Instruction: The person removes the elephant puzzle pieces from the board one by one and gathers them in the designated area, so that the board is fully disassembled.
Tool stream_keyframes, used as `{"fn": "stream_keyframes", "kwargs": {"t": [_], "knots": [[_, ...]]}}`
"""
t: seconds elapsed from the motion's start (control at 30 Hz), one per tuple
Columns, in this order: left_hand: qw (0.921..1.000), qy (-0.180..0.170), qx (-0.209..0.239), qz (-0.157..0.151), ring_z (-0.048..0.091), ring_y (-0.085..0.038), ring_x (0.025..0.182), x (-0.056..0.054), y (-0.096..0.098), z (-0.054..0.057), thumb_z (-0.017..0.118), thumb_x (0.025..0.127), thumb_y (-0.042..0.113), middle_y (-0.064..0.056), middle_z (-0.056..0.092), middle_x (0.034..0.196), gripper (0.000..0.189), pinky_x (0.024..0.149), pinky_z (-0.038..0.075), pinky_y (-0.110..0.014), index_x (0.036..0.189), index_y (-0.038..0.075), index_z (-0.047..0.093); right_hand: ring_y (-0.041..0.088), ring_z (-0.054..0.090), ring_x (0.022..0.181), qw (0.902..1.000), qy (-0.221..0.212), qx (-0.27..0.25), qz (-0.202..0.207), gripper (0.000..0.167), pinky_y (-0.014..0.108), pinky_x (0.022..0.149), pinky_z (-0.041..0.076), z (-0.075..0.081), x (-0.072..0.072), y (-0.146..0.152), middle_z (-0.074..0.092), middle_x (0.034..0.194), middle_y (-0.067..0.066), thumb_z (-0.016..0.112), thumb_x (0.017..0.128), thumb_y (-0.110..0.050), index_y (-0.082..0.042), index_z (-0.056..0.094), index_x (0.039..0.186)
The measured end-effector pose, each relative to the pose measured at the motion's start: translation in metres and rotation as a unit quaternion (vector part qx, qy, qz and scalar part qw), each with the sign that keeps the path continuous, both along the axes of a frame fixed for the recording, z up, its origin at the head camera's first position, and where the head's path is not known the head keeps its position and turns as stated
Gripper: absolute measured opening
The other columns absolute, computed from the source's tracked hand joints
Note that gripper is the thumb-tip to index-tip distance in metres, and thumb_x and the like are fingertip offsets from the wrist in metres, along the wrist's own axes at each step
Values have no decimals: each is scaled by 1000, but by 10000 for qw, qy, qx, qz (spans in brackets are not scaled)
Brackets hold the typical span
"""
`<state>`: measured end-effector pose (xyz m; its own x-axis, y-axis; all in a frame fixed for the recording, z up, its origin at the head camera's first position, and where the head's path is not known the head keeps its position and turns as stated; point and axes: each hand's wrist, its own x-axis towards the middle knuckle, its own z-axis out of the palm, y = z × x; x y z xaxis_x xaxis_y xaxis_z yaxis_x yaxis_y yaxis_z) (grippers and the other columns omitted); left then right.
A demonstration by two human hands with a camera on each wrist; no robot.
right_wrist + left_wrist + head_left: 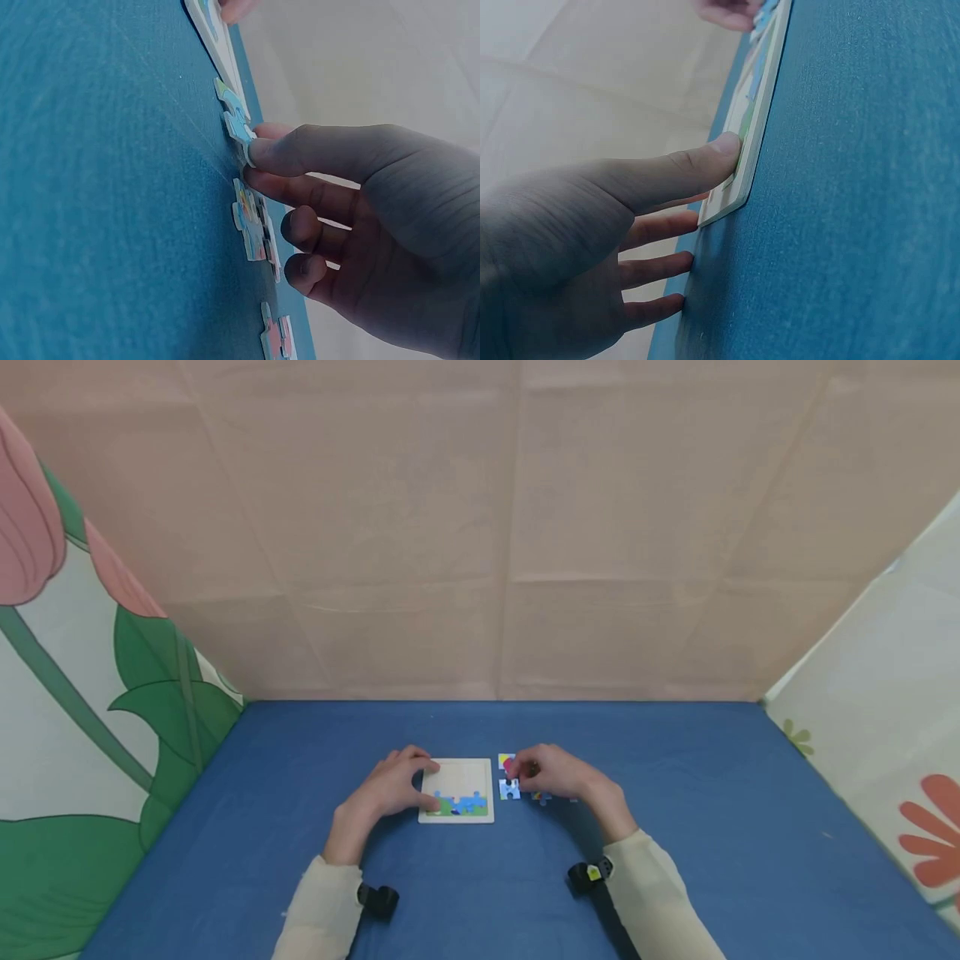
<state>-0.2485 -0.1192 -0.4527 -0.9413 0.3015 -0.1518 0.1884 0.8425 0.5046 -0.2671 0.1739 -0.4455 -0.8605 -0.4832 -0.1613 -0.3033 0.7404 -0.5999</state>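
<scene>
A wooden puzzle tray [463,775] lies on the blue tabletop, with joined blue and green pieces [468,806] along its near side. My left hand [390,783] spans the tray's left side; the thumb presses on the near left corner and the other fingers stretch out at the far left. Just right of the tray, my right hand [558,772] pinches a light blue puzzle piece [509,791] between thumb and index finger. In the right wrist view this piece [238,129] is seen edge-on, the other fingers curled loosely behind it.
A yellow and pink piece [504,761] lies behind the pinched one. More loose pieces [541,797] are partly hidden under my right hand, with reddish ones [274,336] farther off in the right wrist view. A beige cloth wall [495,568] closes the table's far side.
</scene>
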Motion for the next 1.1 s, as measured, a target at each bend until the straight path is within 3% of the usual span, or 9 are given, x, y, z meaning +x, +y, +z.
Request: {"fn": "stream_keyframes", "kwargs": {"t": [0.27,0.53,0.8,1.1], "knots": [[10000,57,-25,-29,42,-31,133,0,0,-1,85,78,37,-6,50,143,59,110,35,-56,131,20,65,11,55,68,9999,102,15,43,22,28,61,45,1,1,1,62,84,-4,70,91,-13,-16,70,113],[10000,34,25,-23,41,-31,135,1,0,-1,84,78,37,-6,49,144,59,111,34,-56,131,20,65,14,55,63,9999,16,-90,-69,19,30,53,44,3,5,-1,63,89,-4,67,94,-15,-20,71,113],[10000,16,31,38,41,-31,135,0,0,-1,85,78,37,-5,49,145,59,111,34,-55,131,21,65,12,57,66,9995,223,-158,147,19,28,59,47,3,6,-8,65,89,-5,67,95,-16,-17,72,113],[10000,-14,-43,19,41,-32,135,0,2,0,84,79,37,-5,49,144,58,111,34,-56,131,21,65,13,55,66,9976,256,-268,591,20,27,56,46,2,8,-20,62,81,-5,74,91,-23,-17,71,110]]}}
